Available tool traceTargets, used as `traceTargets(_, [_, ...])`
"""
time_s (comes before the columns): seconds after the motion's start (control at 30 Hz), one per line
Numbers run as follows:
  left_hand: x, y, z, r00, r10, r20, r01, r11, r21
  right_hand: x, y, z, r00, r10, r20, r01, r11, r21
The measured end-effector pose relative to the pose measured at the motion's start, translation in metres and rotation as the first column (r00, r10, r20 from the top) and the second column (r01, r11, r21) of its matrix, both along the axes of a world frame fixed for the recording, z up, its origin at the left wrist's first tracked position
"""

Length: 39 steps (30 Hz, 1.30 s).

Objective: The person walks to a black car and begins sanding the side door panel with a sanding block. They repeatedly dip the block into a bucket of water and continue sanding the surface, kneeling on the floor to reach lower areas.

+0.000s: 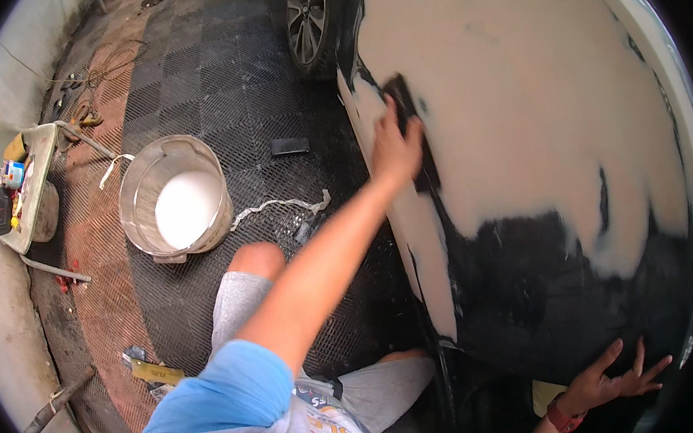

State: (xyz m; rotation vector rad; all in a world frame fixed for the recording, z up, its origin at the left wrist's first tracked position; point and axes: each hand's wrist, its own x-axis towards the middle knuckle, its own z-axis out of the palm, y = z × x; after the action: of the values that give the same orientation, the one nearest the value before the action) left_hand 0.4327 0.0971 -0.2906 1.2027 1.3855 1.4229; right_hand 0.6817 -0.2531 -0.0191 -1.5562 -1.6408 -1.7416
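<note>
A long dark sanding block (pixel 428 168) lies against a car door panel (pixel 518 108) coated in beige filler with black areas lower down. My left hand (pixel 396 149) is closed over the block near the panel's left edge, thumb and fingers on either side of it. Farther right, my right hand (pixel 612 382), with a red band at the wrist, has its fingers spread. Its fingertips reach the black lower part of the panel and it holds nothing.
A bucket (pixel 130 199) of whitish liquid stands left of my knee. Beside it are a dark block (pixel 290 146) and a crumpled white strip (pixel 270 203) on the ribbed mat. A tub (pixel 42 184) of supplies is by the wall; a wheel (pixel 306 14) is ahead.
</note>
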Motion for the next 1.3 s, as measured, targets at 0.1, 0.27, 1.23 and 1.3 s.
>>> traceTargets(0.1, [-0.028, 0.034, -0.002, 0.999, 0.006, 0.054, -0.002, 0.998, -0.069, -0.001, 0.005, -0.002, 1.0, -0.002, -0.021, 0.002, 1.0, 0.009])
traceTargets(0.27, [0.061, -0.122, 0.003, 0.997, -0.001, 0.08, -0.005, 0.997, 0.073, -0.003, 0.004, -0.002, 1.0, -0.01, -0.001, 0.01, 1.0, 0.001])
traceTargets(1.23, [0.081, -0.153, -0.053, 0.999, 0.021, -0.041, -0.019, 0.999, 0.045, -0.004, 0.006, -0.004, 0.999, -0.046, -0.006, 0.046, 0.999, 0.012])
traceTargets(1.3, [0.079, -0.17, -0.052, 0.999, -0.048, 0.016, 0.048, 0.999, -0.021, -0.005, 0.004, -0.003, 0.999, -0.04, 0.006, 0.04, 0.999, 0.013])
